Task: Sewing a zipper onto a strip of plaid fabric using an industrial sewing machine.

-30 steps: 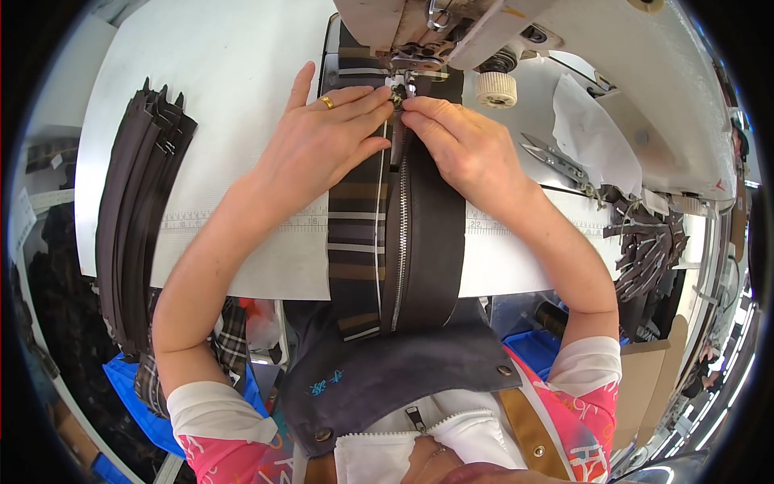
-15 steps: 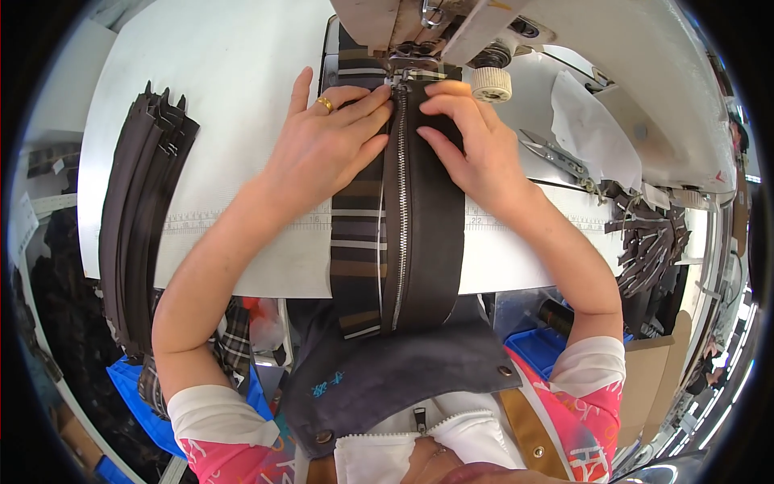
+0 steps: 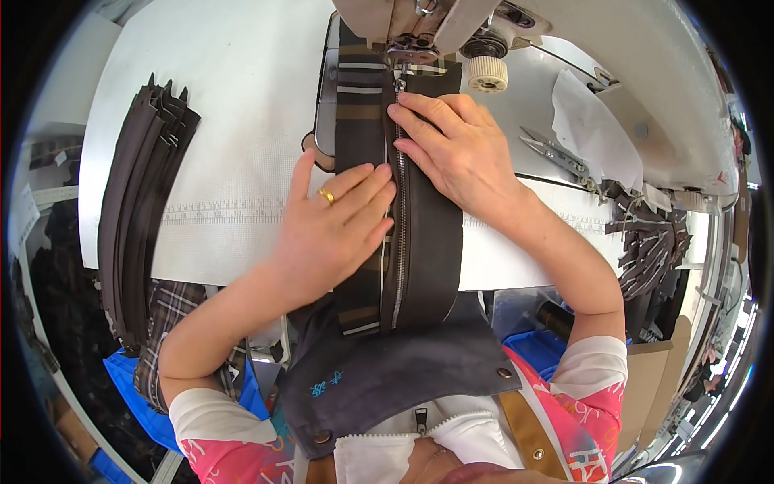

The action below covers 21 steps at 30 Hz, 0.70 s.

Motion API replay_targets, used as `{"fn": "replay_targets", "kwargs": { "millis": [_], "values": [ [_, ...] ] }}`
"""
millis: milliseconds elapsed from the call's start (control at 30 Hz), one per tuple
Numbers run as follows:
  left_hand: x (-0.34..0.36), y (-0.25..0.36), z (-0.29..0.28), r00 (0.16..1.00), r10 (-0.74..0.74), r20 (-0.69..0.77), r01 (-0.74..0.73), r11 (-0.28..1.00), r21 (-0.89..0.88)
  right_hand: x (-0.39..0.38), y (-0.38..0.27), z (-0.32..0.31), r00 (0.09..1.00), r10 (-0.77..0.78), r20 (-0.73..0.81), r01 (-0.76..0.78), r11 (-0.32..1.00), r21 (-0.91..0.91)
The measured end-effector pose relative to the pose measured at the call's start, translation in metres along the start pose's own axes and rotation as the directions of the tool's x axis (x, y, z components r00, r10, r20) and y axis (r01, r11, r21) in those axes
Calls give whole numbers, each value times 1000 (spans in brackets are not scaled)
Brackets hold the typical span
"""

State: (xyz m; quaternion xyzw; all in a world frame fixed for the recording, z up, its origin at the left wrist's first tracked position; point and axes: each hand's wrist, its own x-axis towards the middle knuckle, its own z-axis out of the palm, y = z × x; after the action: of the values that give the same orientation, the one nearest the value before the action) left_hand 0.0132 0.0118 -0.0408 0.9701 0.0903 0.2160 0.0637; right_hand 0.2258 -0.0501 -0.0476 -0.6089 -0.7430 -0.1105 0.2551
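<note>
A metal-toothed zipper (image 3: 401,262) runs lengthwise over the work, between a striped cloth strip (image 3: 359,133) on its left and a plain dark brown strip (image 3: 437,258) on its right. My left hand (image 3: 334,218), with a gold ring, rests open on the striped cloth, fingertips at the zipper's left edge. Higher up, my right hand (image 3: 455,141) lies over the dark strip. Its fingers are stretched out and touch the zipper below the slider (image 3: 400,84), thumb apart from them. The sewing machine's presser foot (image 3: 413,56) stands at the far end of the zipper.
Stacked dark strips (image 3: 133,218) hang over the table's left edge. On the right lie thread snips (image 3: 555,153), white paper (image 3: 592,129) and a bunch of zipper pieces (image 3: 651,242). A pale knob (image 3: 488,74) sits on the machine near my right hand.
My left hand has slid down the cloth toward me. My right hand has moved left and slightly down, onto the zipper. The cloth has hardly moved.
</note>
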Motion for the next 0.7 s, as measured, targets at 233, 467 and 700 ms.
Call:
{"fn": "replay_targets", "kwargs": {
  "millis": [233,467,700],
  "values": [
    [44,-57,23,980,74,-185,-73,997,11,1,-1,2,999,-33,-25,33,999,-12],
    [47,-62,33,987,84,-140,-74,994,78,0,3,2,999,-33,-18,32,999,-25],
    [53,-61,35,989,28,-143,-22,999,45,7,0,1,999,-47,3,47,999,1]
  ]
}}
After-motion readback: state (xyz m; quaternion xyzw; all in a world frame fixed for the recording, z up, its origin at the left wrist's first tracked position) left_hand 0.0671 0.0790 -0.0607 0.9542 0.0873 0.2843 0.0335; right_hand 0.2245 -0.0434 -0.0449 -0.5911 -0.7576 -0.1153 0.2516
